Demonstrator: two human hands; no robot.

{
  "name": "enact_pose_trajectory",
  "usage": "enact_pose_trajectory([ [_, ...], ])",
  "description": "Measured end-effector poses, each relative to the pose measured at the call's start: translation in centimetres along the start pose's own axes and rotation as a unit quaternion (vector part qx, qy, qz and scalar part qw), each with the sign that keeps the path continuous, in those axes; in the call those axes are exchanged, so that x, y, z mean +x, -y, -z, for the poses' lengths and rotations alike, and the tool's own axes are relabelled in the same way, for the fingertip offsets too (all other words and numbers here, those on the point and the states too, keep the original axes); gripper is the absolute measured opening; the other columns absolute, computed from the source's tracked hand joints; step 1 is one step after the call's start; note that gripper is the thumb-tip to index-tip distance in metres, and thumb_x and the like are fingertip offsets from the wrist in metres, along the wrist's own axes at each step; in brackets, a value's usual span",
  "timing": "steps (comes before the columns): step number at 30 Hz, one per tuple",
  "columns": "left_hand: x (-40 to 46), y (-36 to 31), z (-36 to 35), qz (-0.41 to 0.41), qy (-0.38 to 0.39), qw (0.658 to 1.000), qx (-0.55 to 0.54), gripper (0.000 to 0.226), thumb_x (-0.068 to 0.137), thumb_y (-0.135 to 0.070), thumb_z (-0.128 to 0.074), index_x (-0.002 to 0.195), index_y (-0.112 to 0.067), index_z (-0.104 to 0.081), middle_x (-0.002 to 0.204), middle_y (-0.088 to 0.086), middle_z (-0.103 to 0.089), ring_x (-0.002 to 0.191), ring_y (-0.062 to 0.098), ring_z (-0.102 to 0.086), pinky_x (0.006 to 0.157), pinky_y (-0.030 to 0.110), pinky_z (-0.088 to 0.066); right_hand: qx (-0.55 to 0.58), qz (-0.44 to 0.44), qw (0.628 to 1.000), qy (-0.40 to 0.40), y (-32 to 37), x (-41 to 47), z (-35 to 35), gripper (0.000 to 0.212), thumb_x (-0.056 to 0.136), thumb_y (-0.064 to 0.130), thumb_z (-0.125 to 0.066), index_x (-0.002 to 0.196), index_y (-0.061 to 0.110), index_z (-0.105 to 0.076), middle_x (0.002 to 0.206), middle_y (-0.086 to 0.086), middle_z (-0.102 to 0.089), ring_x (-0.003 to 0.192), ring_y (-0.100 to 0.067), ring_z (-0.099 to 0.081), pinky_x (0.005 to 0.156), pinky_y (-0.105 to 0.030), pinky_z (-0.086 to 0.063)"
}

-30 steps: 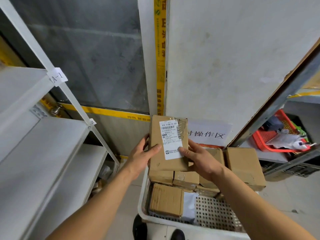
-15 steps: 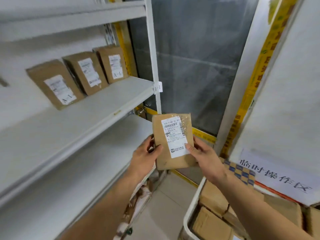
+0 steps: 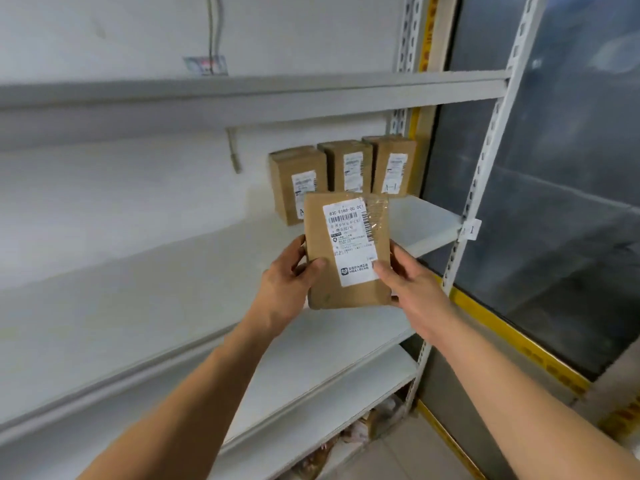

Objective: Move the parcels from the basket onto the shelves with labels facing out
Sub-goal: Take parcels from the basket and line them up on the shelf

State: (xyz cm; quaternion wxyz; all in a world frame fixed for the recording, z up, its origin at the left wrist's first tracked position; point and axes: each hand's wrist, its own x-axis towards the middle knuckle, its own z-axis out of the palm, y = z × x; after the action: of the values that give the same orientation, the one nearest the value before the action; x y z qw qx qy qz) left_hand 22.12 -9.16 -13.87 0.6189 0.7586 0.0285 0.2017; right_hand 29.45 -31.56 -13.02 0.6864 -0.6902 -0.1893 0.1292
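Tall white metal shelving unit [image 3: 242, 258] with flat boards and perforated grey uprights, filling the left and middle of the view. Dark glass panel with yellow tape border [image 3: 554, 237] at the right, behind the upright. At the back right of the middle board, three upright brown cardboard parcels [image 3: 348, 168] in a row close together, white labels turned outward toward the viewer. In front of them and lower, held in the air above the front part of the same board, one flat brown cardboard parcel with a white printed label and clear tape [image 3: 346, 251], upright, label facing the viewer. Left hand [image 3: 287, 285] gripping its left edge, thumb on the front face, fingers curled behind. Right hand [image 3: 412, 285] gripping the lower right edge, thumb pressed on the label corner. Small white tag [image 3: 471, 229] fixed on the right upright, near the board's end.
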Motion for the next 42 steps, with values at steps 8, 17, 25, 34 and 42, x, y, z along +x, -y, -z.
enact_pose_trajectory([
  [8, 1.8, 1.4, 8.3, 0.006, -0.119, 0.991, 0.056, 0.056, 0.094, -0.032, -0.066, 0.146, -0.049, -0.051, 0.142, -0.023, -0.063, 0.127, 0.018, -0.066, 0.106, 0.052, -0.054, -0.094, 0.052, 0.99, 0.091, 0.0, 8.6, -7.8, 0.055, 0.105, 0.028, -0.065, 0.156, 0.042, -0.047, 0.145, 0.023, -0.061, 0.117, 0.014, -0.062, 0.105, -0.026, -0.052],
  [17, 6.4, 4.3, 12.4, 0.061, -0.208, 0.972, 0.089, 0.06, 0.097, -0.018, -0.066, 0.141, -0.057, -0.051, 0.122, -0.034, -0.068, 0.114, 0.014, -0.072, 0.099, 0.048, -0.06, -0.122, 0.072, 0.981, 0.132, -3.0, 20.1, -13.9, 0.042, 0.103, 0.025, -0.068, 0.144, 0.036, -0.06, 0.136, 0.02, -0.066, 0.125, 0.005, -0.06, 0.112, -0.028, -0.049],
  [25, 11.4, 6.3, 13.9, 0.09, -0.244, 0.964, 0.058, 0.069, 0.087, -0.02, -0.065, 0.145, -0.054, -0.05, 0.125, -0.02, -0.071, 0.109, 0.021, -0.075, 0.093, 0.045, -0.062, -0.125, 0.085, 0.983, 0.1, -6.3, 27.6, -17.6, 0.051, 0.099, 0.034, -0.066, 0.148, 0.032, -0.056, 0.141, 0.009, -0.068, 0.131, -0.007, -0.061, 0.115, -0.04, -0.049],
  [34, 15.9, 7.6, 15.4, 0.082, -0.219, 0.972, 0.022, 0.069, 0.099, 0.001, -0.06, 0.153, -0.041, -0.049, 0.136, -0.015, -0.067, 0.111, 0.018, -0.074, 0.086, 0.032, -0.063, -0.132, 0.093, 0.985, 0.058, -6.0, 30.5, -18.7, 0.042, 0.106, 0.025, -0.06, 0.147, 0.031, -0.057, 0.13, 0.011, -0.072, 0.119, -0.011, -0.067, 0.1, -0.028, -0.052],
  [42, 18.3, 9.0, 15.4, 0.069, -0.217, 0.973, 0.021, 0.07, 0.098, 0.001, -0.065, 0.15, -0.044, -0.05, 0.137, -0.027, -0.062, 0.117, 0.022, -0.071, 0.099, 0.043, -0.061, -0.123, 0.088, 0.988, 0.016, -6.7, 32.6, -18.7, 0.038, 0.105, 0.019, -0.06, 0.142, 0.029, -0.063, 0.119, 0.008, -0.076, 0.109, -0.011, -0.07, 0.094, -0.026, -0.052],
])
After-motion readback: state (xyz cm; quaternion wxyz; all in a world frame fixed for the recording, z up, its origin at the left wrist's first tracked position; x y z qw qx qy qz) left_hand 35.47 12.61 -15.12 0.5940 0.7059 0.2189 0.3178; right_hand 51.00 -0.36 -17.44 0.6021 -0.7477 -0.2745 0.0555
